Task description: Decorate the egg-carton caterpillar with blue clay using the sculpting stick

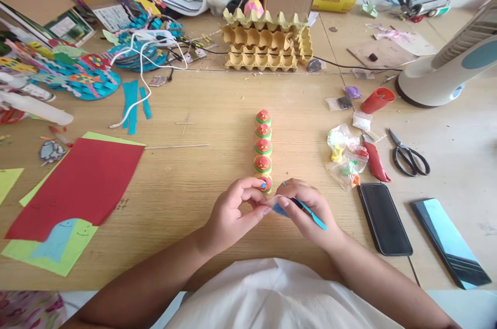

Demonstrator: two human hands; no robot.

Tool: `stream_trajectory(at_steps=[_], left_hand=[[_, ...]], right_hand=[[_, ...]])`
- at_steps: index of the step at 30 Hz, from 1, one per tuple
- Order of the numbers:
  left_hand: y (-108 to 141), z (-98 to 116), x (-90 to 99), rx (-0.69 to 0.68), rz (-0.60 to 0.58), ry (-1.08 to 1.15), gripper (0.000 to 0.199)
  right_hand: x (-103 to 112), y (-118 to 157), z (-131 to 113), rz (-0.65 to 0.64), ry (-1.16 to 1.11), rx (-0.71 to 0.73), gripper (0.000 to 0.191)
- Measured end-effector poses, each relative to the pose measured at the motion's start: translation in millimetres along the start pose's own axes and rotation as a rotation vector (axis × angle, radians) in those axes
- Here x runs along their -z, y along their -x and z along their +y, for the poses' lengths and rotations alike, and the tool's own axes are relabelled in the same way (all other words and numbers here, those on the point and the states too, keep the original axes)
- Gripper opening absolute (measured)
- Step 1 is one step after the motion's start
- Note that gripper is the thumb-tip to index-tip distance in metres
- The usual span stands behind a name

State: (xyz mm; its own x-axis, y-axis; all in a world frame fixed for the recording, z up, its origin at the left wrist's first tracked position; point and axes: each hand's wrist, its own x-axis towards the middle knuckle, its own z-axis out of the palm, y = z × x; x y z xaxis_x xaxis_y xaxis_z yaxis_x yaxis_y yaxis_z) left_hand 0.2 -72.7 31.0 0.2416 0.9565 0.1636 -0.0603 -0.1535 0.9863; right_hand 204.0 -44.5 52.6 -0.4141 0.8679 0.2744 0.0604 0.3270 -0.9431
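A row of several small figures [263, 147] with red tops, green bands and yellow faces runs up the middle of the table. Just in front of the nearest one, my hands meet over a small clear bag [280, 209] with something blue in it. My left hand [236, 211] is closed, its thumb and finger pinching the bag's edge. A small blue bit [263, 185] shows by its index fingertip; whether it sticks there I cannot tell. My right hand [310, 211] is closed around the bag's other side and also holds a thin blue plastic stick tool [312, 214].
On the right lie bags of coloured clay [347, 155], a red cutter [376, 161], scissors [409, 155] and two phones [385, 219]. Red paper [81, 184] lies left. Egg cartons [260, 57] stand at the back, a white fan [438, 70] at far right.
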Motion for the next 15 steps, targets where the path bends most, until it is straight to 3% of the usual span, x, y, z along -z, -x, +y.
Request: stream_trajectory(at_steps=[4,7,11,13,15], left_hand=[[-1,-5,5.5,0.095,-0.002,0.057,0.034],[-2,-11,12.9,0.157,0.041,0.105,0.030],[-5,-14,17.6,0.203,0.049,0.254,0.041],[-6,-13,17.3,0.217,0.037,0.309,0.046],[-6,-11,16.5,0.227,0.022,0.336,0.050]], right_hand=[[21,-8,4,0.012,0.149,-0.021,0.022],[44,-15,14,0.029,0.454,-0.125,0.022],[61,-18,34,-0.108,0.825,-0.272,0.017],[61,-16,39,-0.025,1.028,-0.240,0.015],[55,-13,38,0.104,1.100,-0.111,0.023]])
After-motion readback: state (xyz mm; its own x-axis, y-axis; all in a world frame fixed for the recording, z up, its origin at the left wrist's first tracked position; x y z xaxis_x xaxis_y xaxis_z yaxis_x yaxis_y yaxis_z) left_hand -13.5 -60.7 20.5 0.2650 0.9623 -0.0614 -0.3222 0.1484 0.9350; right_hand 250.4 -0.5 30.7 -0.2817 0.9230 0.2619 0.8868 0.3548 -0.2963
